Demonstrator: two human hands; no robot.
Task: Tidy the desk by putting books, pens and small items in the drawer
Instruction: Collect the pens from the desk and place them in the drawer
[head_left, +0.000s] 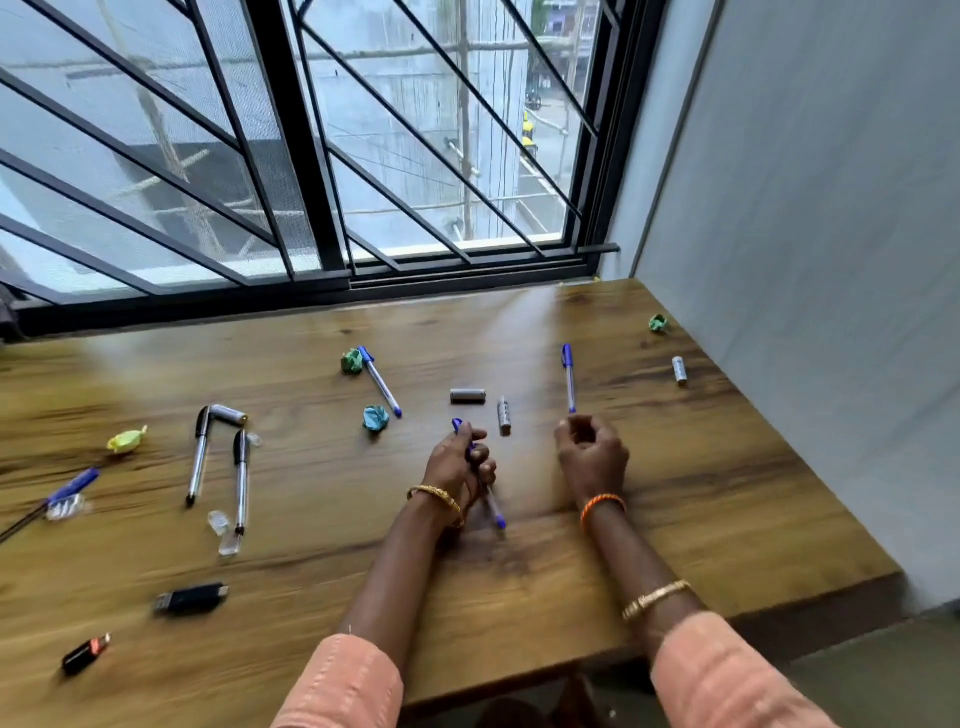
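My left hand (460, 462) is closed around a blue-capped pen (493, 512), its cap sticking out above the fist and its tip pointing toward me. Just below the tip of another blue pen (568, 376) my right hand (592, 452) hovers with fingers curled and nothing visibly in it. A third blue pen (382, 382) lies further left. Two black-capped silver pens (198, 457) (240, 480) lie at the left. Batteries (468, 396) (504, 415) rest between my hands' far side. No drawer is in view.
On the wooden desk (727, 493) lie crumpled papers (375, 418) (351, 360) (658, 322), a yellow wrapper (126, 440), a battery (679, 370) by the right wall, two USB sticks (190, 597) (85, 653), clear pen caps (221, 525) and a blue pen (62, 496) at far left. A barred window stands behind.
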